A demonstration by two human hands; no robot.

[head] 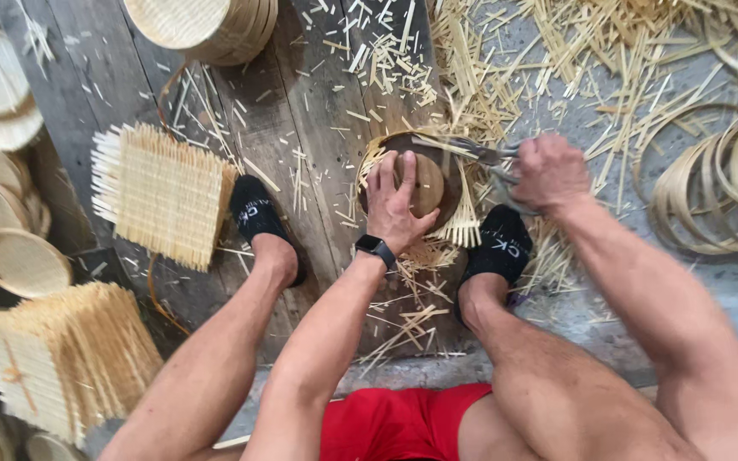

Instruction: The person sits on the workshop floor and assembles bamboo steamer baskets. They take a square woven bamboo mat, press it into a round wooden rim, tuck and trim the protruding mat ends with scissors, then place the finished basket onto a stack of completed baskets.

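Observation:
My left hand (396, 205) presses down on a small round wooden disc (429, 183) that lies on a woven bamboo mat inside a dark round frame (390, 143). Loose bamboo strip ends (463, 224) stick out past the frame's right side. My right hand (548, 171) grips the handles of metal shears (482, 152), whose blades reach left over the frame's top edge. A black watch sits on my left wrist. My feet in black socks rest on either side of the frame.
Square woven bamboo mats lie at left (162, 195) and lower left (61, 358). Finished round woven trays (202, 24) are stacked at top and along the left edge. Bamboo hoops (723, 183) pile up at right. Cut bamboo offcuts (506, 60) litter the wooden boards.

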